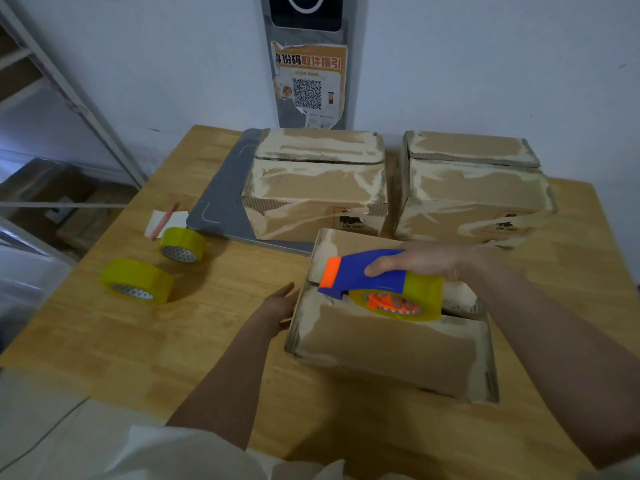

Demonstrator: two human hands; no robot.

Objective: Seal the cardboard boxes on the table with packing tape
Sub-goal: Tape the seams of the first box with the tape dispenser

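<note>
Three cardboard boxes sit on the tabletop (242, 341); the nearest box (391, 348) is being taped. The right hand (426, 261), fingers clamped on the tape dispenser (377, 282), holds it over this box's seam; the left hand (277, 306), fingers straight, braces its side. Next, I judge: press and draw tape along the seam.

"UN 3481" is printed on the middle box (353, 226); the wall poster (309, 85) carries a QR code.
</note>
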